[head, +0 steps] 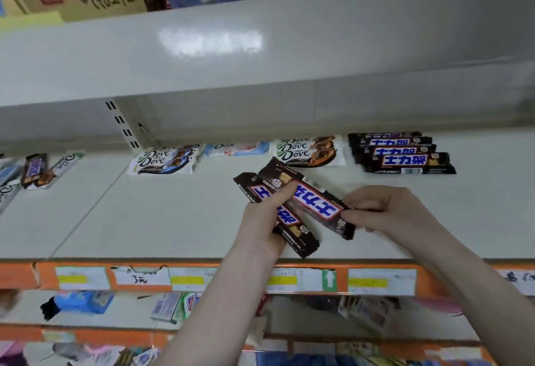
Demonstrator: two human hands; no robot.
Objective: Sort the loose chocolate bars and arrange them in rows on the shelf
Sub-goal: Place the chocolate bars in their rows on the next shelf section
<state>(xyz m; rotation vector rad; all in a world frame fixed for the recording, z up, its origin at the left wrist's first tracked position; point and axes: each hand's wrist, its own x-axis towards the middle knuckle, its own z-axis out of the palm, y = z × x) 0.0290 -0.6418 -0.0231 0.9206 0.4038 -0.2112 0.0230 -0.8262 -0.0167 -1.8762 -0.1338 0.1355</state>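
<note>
Fingers of the left hand [262, 222] are curled round a dark brown foil-wrapped chocolate bar with a blue-and-white logo [285, 221], the thumb laid across its face, while the fingers of the right hand [385, 212] pinch the near end of a second dark brown bar of the same kind [315, 202], which lies crossed over the first. Both bars are held just above the bare middle of the pale grey metal shelf [173, 221], in front of the sorted stock. At the back right, a fanned row of four matching dark bars [402, 153] has been laid down, so the two in hand are judged to belong there. Further left along the back wall, a stack of white Dove packets with brown swirls [311, 151], a pale blue Dove packet [236, 148] and another white Dove stack with blue trim [165, 160] have been grouped. At the far left, a loose jumble of a dark bar and white wrappers [37, 170] remains unsorted. The task is therefore judged to be somewhat past halfway. The held wrappers appear glossy, crimped at the ends and intact.
</note>
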